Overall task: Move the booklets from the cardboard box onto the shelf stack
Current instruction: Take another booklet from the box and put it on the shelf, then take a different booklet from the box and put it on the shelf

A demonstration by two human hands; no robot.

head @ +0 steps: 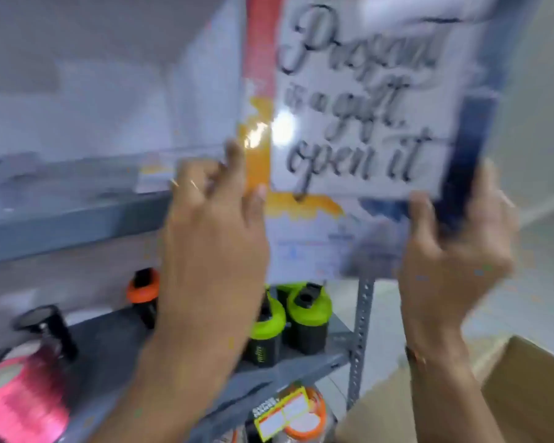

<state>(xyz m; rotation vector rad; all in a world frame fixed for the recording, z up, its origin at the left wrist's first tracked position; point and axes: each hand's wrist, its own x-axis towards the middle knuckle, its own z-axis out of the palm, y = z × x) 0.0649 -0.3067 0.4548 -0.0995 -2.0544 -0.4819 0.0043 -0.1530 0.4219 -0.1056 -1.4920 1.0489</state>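
A glossy booklet [359, 100] with black script lettering, an orange-red left edge and a blue right edge is held upright, high in front of the grey metal shelf [71, 219]. My left hand [211, 238] grips its lower left edge with the thumb on the cover. My right hand [451, 251] grips its lower right corner. On the upper shelf, behind the booklet, lies a blurred pale stack [160, 177] with an orange mark. A corner of the cardboard box [525, 388] shows at the bottom right. The picture is motion-blurred.
On the lower shelf stand shaker bottles with green lids [288, 318], one with an orange lid [143, 292], and a pink container [23, 398]. A perforated upright post [360, 340] marks the shelf's right end. Tubs with an orange lid [295, 414] sit below.
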